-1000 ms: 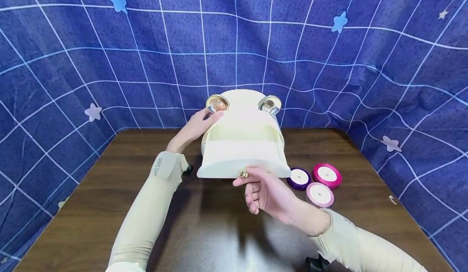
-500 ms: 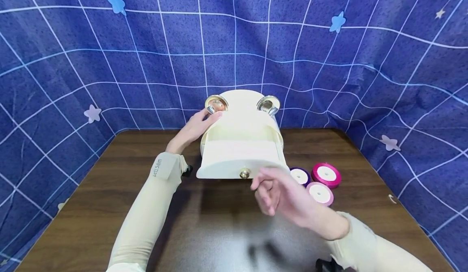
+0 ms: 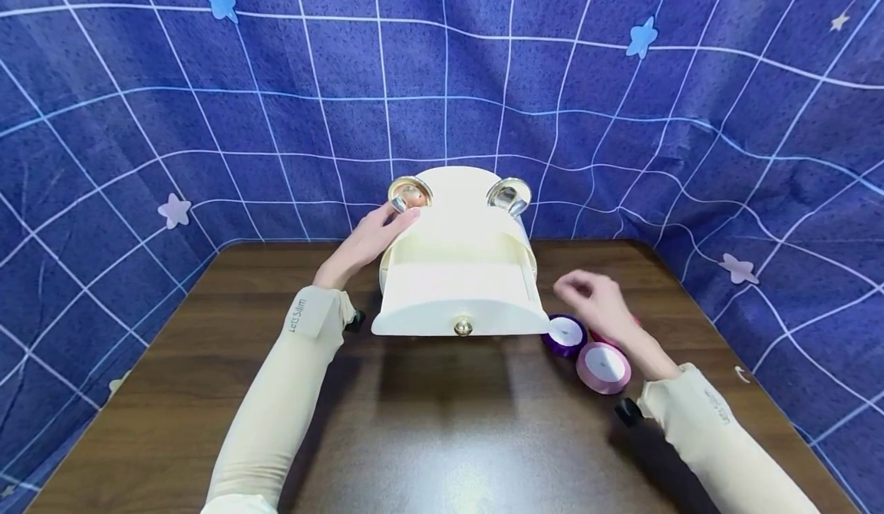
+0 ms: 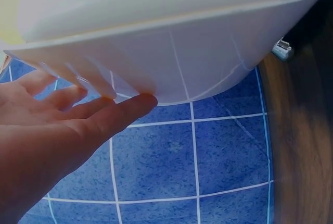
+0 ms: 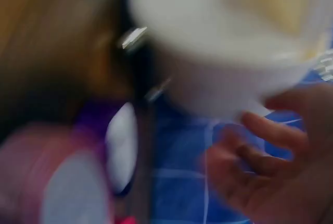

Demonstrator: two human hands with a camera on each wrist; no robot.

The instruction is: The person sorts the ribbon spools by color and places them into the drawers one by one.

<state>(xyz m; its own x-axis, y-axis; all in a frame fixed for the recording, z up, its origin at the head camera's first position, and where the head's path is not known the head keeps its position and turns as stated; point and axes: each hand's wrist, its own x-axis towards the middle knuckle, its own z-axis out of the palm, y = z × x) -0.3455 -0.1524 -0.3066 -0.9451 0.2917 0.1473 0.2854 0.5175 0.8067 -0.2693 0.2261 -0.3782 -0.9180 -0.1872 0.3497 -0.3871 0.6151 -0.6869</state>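
Note:
A white box shaped like a twin-bell alarm clock [image 3: 456,230] stands on the table, its front drawer [image 3: 456,284] pulled out. A round gold knob [image 3: 463,327] sits on the drawer front. My left hand [image 3: 366,242] rests against the box's left side, just below one metal bell [image 3: 410,193]; in the left wrist view its fingertips touch the glossy side wall. To the right of the drawer, my right hand [image 3: 595,303] holds nothing, its fingers loosely bent. Below it lie a purple ribbon spool [image 3: 565,334] and a pink ribbon spool [image 3: 604,367]; a magenta spool [image 3: 637,321] is mostly hidden behind the hand.
The brown wooden table [image 3: 276,422] carries the box and spools. A blue curtain [image 3: 311,115] with white grid lines and stars hangs behind and at both sides. The second metal bell [image 3: 509,196] projects from the box's upper right.
My right hand has left the drawer knob and moved right, over the ribbon spools. The drawer stays pulled out, and my left hand keeps its place on the box.

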